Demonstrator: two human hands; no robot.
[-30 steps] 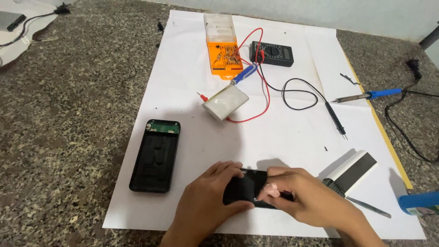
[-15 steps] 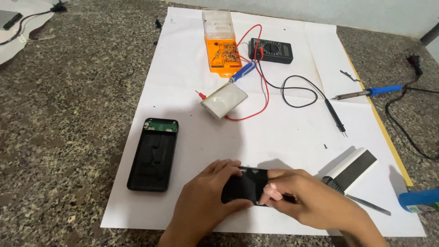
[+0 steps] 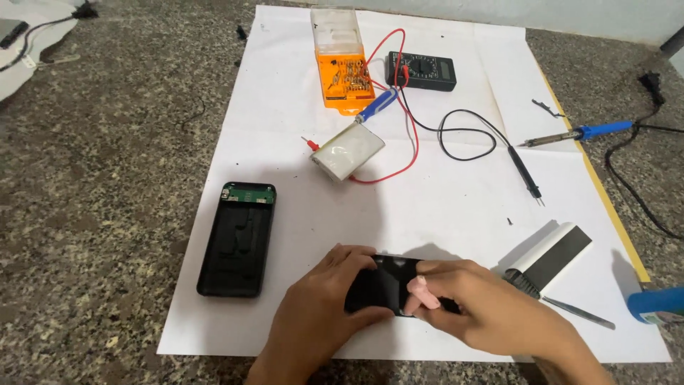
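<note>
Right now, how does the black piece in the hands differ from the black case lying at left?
The glossy black cover is gripped by the left hand and right hand; the open black case lies untouched on the white paper. The case shows a green circuit board at its top; the cover shows none. Both are dark, rectangular shells.

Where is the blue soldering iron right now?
In the head view, the blue soldering iron lies at the right edge of the white paper, right of the black multimeter and beyond the black probe.

Bright even light, soft shadows, sharp focus throughout.
</note>
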